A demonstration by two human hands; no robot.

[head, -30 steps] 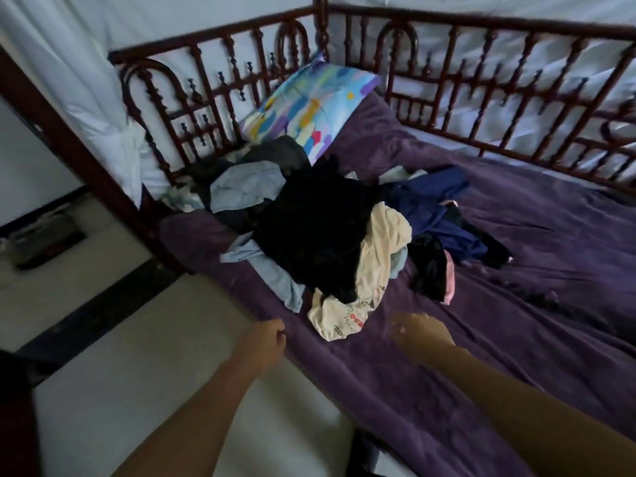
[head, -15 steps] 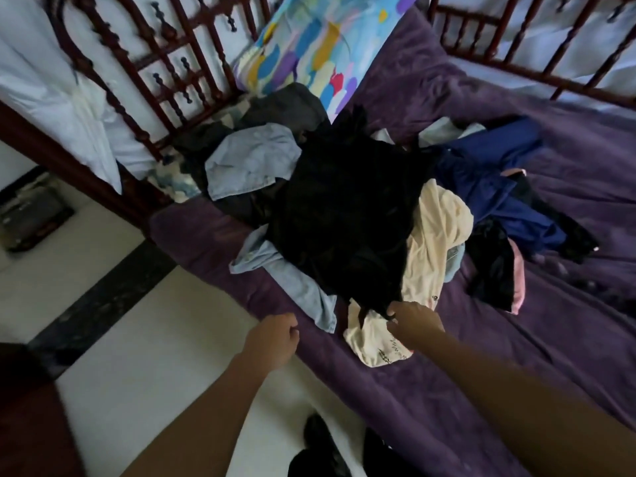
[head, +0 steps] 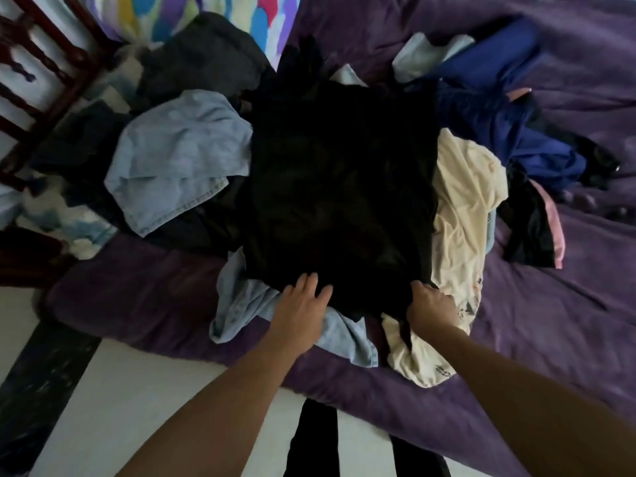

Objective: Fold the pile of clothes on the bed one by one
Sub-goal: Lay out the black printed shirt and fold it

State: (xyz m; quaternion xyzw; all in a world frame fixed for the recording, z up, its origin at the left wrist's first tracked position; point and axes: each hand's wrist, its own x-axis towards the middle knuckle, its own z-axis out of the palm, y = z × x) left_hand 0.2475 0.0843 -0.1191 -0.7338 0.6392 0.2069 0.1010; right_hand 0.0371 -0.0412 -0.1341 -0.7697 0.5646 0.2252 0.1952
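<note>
While the pile of clothes (head: 206,56) sprawls across the middle of the frame on the purple bed (head: 568,321), the black garment (head: 337,187) lies on top of it at centre. The left hand (head: 303,306) rests on the garment's near edge with fingers straight and spread, gripping nothing. The right hand (head: 430,306) curls its fingers into the lower right corner, bunching the cloth.

Trouble looks likely if that corner is hauled up now. The cream shirt (head: 461,208) and the light blue piece (head: 247,304) lie tucked under the same hem and reach the mattress edge, so they may drag along and slide onto the floor (head: 137,390).

Small dark print marks the cream shirt at lower right, too small to read; I see no brand.
</note>
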